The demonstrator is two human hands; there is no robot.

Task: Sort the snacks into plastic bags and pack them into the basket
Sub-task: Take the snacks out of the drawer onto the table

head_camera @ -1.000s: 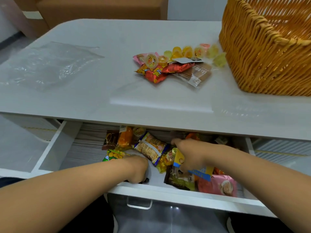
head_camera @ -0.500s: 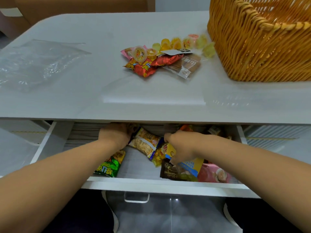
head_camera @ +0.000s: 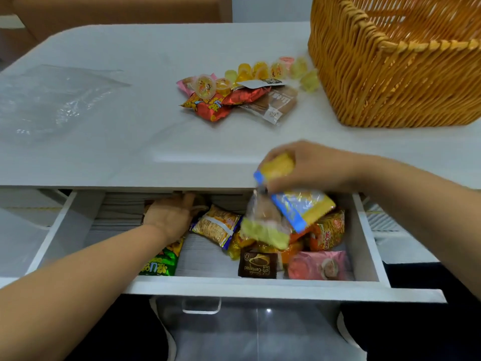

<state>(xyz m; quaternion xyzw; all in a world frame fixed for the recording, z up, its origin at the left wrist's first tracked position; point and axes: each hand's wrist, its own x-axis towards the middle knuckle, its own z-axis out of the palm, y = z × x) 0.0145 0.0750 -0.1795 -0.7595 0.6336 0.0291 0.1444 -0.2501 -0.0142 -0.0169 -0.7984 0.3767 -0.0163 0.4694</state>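
Observation:
My right hand grips a bunch of snack packets, yellow and blue ones with a clear one hanging below, lifted above the open drawer. My left hand reaches deep into the drawer's back under the tabletop; its fingertips are hidden. More snack packets lie in the drawer. A pile of snacks and jelly cups sits on the white table. The wicker basket stands at the back right. Clear plastic bags lie at the left.
A green snack packet lies under my left forearm in the drawer. A brown sofa stands behind the table. A second drawer handle shows below the open drawer.
My right hand has risen out of the drawer to table-edge height with the packets. My left hand has stayed at the drawer's back left.

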